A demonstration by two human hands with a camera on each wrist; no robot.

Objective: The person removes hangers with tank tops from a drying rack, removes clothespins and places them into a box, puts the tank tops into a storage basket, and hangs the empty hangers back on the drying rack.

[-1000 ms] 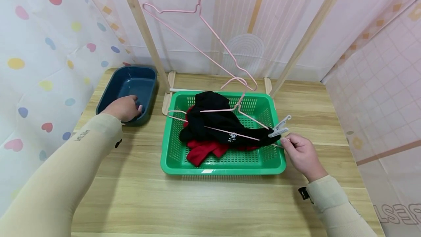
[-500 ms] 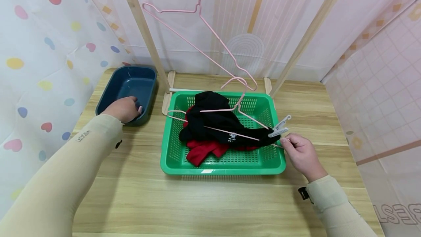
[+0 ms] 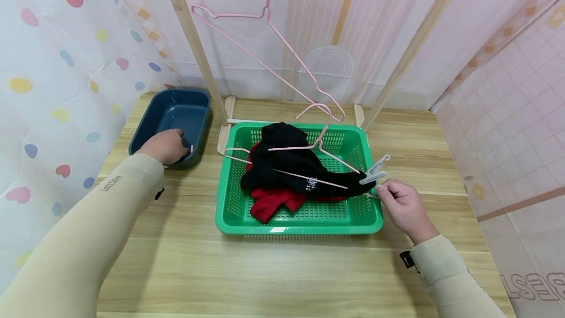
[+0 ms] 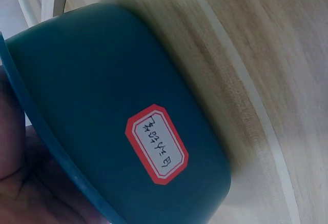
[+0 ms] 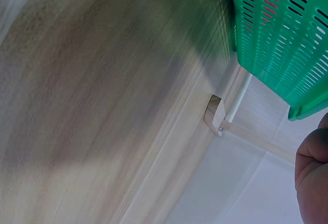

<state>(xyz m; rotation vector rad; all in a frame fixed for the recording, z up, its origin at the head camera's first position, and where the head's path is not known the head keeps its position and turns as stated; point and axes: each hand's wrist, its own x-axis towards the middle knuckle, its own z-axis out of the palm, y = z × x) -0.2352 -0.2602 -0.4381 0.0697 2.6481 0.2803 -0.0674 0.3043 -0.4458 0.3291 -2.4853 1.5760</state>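
My left hand reaches over the near rim into a dark blue basin. Its fingertips are down inside and mostly hidden, so I cannot tell whether they hold anything. In the left wrist view, part of that hand shows behind the rim of the same basin. My right hand pinches the right end of a pink wire hanger between thumb and fingers. A black garment lies across this hanger, and a grey clothespin clips its right end, right by my right fingertips.
A green perforated basket sits under the hanger, with a red garment beneath the black one. Behind it stands a wooden rack, where a second pink hanger hangs. Patterned curtains enclose the table.
My left fingers shift slightly inside the basin. The right hand, hanger and garments stay in place.
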